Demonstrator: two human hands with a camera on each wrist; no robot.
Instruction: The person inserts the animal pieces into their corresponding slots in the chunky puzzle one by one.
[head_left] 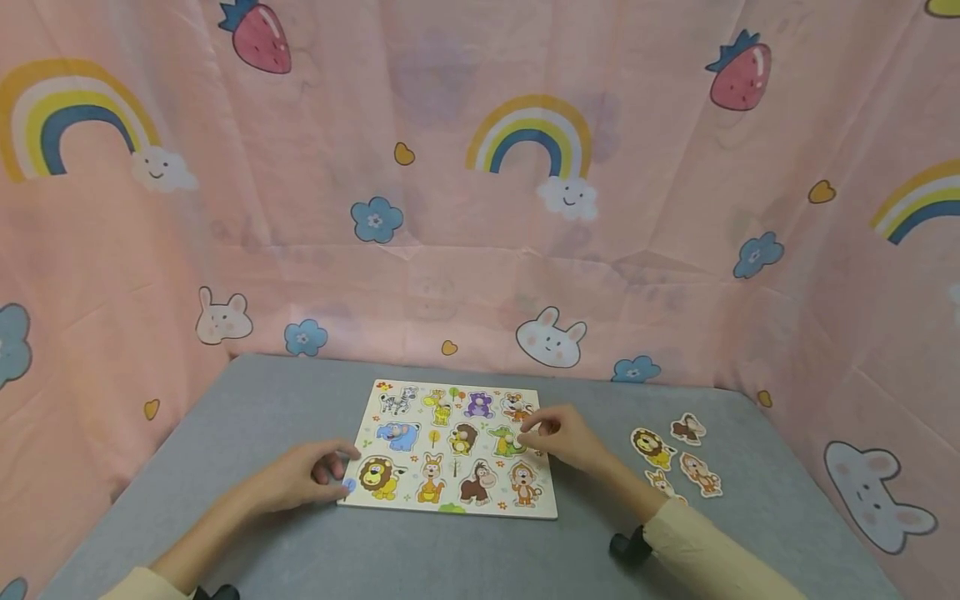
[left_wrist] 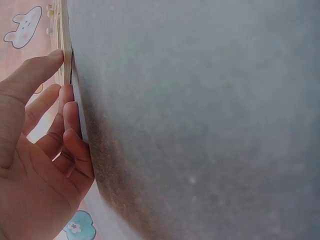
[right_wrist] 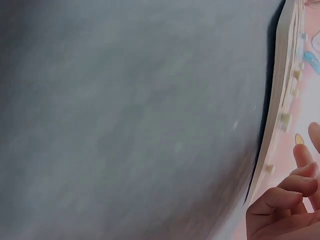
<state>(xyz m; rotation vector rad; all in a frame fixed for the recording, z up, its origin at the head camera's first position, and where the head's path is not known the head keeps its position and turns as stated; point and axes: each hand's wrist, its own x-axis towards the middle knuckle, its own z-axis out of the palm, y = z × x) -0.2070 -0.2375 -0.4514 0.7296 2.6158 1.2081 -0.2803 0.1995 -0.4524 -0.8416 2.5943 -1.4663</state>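
Note:
A white animal puzzle board (head_left: 408, 502) lies on the table. The left hand (head_left: 318, 475) rests at its left edge near the front corner, thumb and index fingertips right at the rim. In the left wrist view, the thumb (left_wrist: 52, 59) reaches the wooden edge while the other fingers curl loosely. Over the right side of the board is the right hand (head_left: 566, 433), its thumb and index finger apart beside the green crocodile piece (head_left: 506, 443). Just behind them is the tiger piece (head_left: 514, 405). In the right wrist view, loosely bent fingers (right_wrist: 282, 199) stand above the board's edge.
Loose animal pieces lie to the right: a lion (head_left: 652, 448), a gorilla (head_left: 687, 428), a monkey (head_left: 701, 475) and a kangaroo (head_left: 660, 482), partly behind the right forearm. A patterned pink cloth (head_left: 450, 283) surrounds the grey table (head_left: 420, 554).

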